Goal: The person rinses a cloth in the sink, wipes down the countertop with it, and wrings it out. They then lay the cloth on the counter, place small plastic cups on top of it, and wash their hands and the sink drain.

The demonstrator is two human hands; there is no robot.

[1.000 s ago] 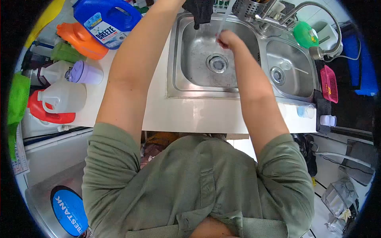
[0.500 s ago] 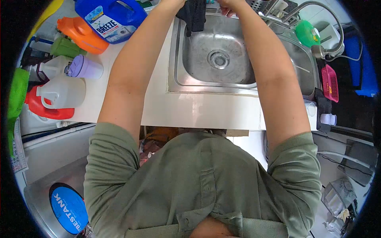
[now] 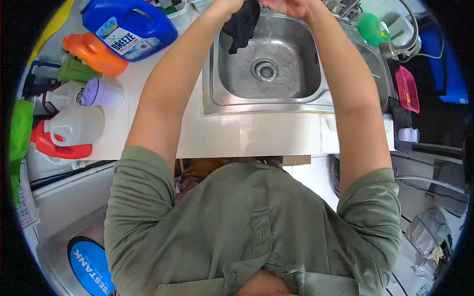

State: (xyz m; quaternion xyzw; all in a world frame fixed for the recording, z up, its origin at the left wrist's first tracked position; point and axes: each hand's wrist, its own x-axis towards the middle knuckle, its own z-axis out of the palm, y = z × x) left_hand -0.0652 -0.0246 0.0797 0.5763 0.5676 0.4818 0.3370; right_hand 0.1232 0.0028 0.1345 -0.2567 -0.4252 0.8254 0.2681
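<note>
At the top edge of the view, my left hand (image 3: 230, 7) is closed on a piece of black cloth (image 3: 242, 28), which hangs over the left part of the sink's far side. My right hand (image 3: 291, 7) is just to the right of the cloth, its fingers pointing toward it and partly cut off by the frame edge. Whether those fingers touch the cloth cannot be made out. Below both hands lies the steel sink (image 3: 237, 102), with its round drain (image 3: 265, 70) showing. A thin stream of water seems to fall between the hands.
On the counter (image 3: 247, 135) to the left stand a blue detergent jug (image 3: 129, 29), an orange bottle (image 3: 95, 54), a lilac cup (image 3: 101, 93) and a white jug (image 3: 76, 123). To the right are a bent faucet (image 3: 412, 34), a green round container (image 3: 373, 29) and a pink basket (image 3: 407, 89).
The black cloth is now bunched and spread wider, its lower end slightly lower in view. My right hand has turned and shifted toward the cloth. The view has tilted a little.
</note>
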